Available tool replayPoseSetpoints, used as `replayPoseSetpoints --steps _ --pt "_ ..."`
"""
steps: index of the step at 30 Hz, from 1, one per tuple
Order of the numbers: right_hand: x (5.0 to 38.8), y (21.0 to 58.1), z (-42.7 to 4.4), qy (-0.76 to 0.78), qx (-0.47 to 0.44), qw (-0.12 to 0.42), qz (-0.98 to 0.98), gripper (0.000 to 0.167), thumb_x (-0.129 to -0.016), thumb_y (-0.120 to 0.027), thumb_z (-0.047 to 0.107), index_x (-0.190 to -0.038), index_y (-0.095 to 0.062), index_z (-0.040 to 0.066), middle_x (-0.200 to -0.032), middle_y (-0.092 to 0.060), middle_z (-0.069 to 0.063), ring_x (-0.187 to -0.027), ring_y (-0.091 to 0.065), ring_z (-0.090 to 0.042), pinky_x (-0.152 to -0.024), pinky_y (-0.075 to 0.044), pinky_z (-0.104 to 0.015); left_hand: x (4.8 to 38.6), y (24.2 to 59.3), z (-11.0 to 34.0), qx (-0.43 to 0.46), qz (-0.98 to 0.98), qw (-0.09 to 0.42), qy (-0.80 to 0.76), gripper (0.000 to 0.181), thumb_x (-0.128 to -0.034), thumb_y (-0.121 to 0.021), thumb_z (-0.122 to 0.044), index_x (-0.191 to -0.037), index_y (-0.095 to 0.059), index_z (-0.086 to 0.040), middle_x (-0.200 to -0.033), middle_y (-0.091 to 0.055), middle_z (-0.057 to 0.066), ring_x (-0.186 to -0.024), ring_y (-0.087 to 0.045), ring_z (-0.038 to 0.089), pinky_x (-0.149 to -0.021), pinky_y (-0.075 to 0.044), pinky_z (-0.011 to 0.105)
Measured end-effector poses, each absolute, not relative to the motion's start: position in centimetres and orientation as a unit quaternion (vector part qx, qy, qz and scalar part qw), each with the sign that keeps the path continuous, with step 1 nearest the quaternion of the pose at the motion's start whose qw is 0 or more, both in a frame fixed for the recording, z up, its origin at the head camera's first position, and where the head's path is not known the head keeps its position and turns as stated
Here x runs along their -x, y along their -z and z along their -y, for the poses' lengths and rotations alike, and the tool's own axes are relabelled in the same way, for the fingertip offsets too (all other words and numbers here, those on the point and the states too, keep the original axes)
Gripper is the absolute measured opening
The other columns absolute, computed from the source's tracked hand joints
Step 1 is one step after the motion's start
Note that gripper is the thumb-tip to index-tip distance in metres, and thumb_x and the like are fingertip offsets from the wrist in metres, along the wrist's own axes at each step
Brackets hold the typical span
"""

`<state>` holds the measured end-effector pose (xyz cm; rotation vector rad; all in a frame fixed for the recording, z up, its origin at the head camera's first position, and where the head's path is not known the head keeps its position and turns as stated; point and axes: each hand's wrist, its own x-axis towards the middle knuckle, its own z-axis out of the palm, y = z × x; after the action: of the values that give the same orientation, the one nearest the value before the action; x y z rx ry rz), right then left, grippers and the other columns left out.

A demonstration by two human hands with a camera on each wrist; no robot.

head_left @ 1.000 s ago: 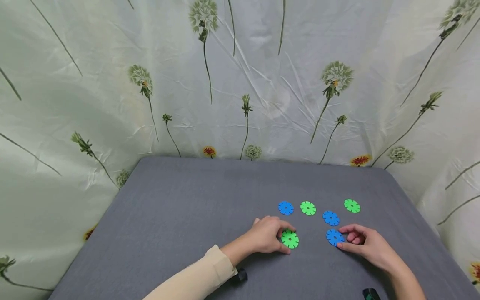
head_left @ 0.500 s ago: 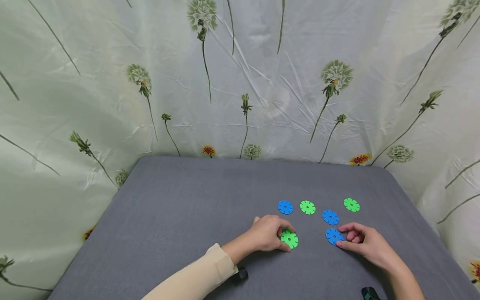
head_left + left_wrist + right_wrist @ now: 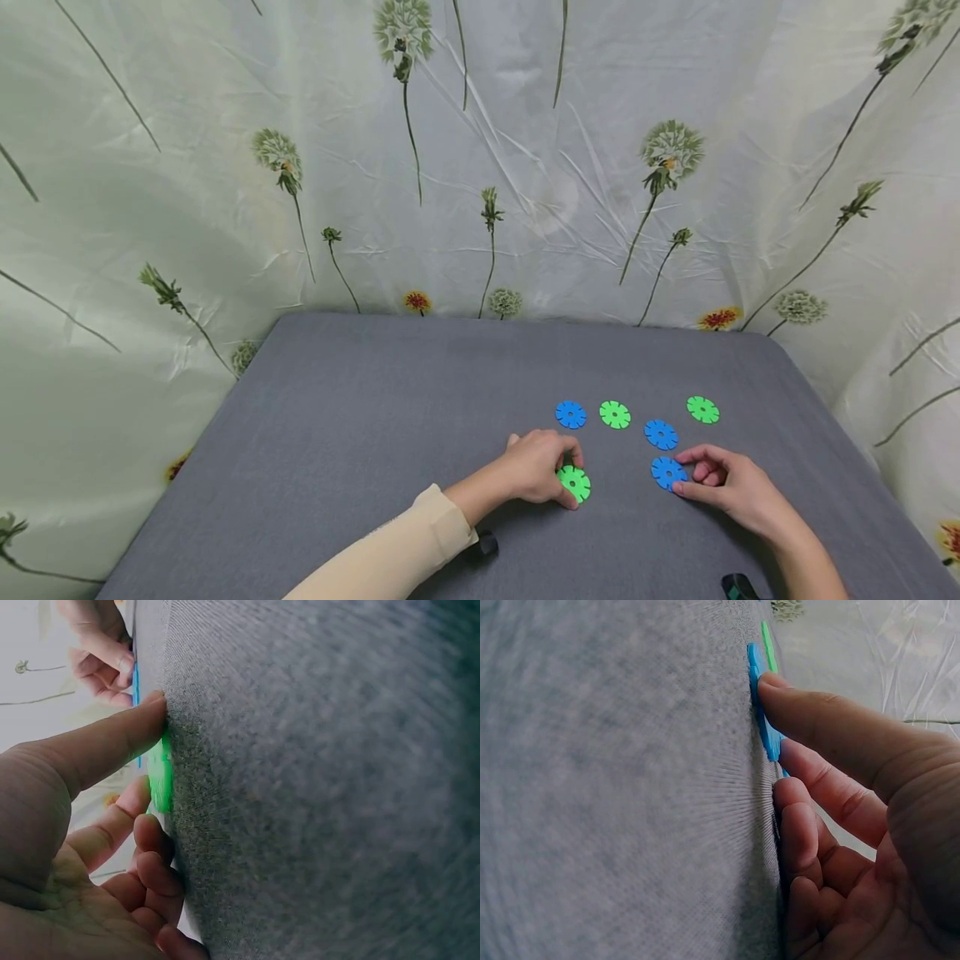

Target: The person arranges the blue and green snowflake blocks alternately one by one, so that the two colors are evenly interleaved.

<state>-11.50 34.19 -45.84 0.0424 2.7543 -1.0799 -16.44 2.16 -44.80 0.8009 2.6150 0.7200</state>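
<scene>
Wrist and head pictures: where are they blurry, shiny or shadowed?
Head view: fairly crisp; the flowered backdrop shows pale glare along its creases, and soft shadow lies below the right hand. Left wrist view: the grey cloth goes blurry and dark toward the upper right, its weave clearer near the green disc. Right wrist view: grey cloth blurs at left, with shadow beside the right hand.

Three green discs (image 3: 581,484), plain. Three blue discs (image 3: 662,472), plain. Table (image 3: 375,400), solid grey. Curtain (image 3: 555,154), twelve o'clock: pale whitish-green, printed green dandelions (image 3: 672,152), orange-red blooms (image 3: 417,302). Sleeve (image 3: 393,542), seven o'clock: plain cream.
</scene>
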Motion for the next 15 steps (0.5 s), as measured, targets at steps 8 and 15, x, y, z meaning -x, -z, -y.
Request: replayPoseSetpoints --steps 8,15 --pt "11.43 45.85 -34.15 0.366 -0.009 0.084 -0.927 0.042 -0.089 -0.089 0.025 -0.121 -0.073 0.003 -0.093 -0.059 -0.002 -0.073 -0.051 -0.005 -0.069 -0.043 -0.023 16.26 44.90 -2.03 -0.290 -0.909 0.150 -0.260 0.045 -0.0745 -0.102 -0.030 -0.100 -0.065 -0.027 -0.089 -0.057 -0.012 -0.081 -0.051 0.002 -0.075 -0.034 0.029" --pt "11.36 45.85 -34.12 0.366 -0.010 0.083 -0.927 0.041 -0.089 -0.090 0.025 -0.120 -0.073 0.004 -0.092 -0.058 -0.001 -0.073 -0.050 -0.005 -0.068 -0.043 -0.023 16.08 45.27 -1.67 -0.324 -0.895 0.143 -0.273 0.045 -0.0792 -0.099 -0.029 -0.106 -0.062 -0.027 -0.079 -0.056 -0.012 -0.071 -0.049 0.004 -0.065 -0.041 0.023"
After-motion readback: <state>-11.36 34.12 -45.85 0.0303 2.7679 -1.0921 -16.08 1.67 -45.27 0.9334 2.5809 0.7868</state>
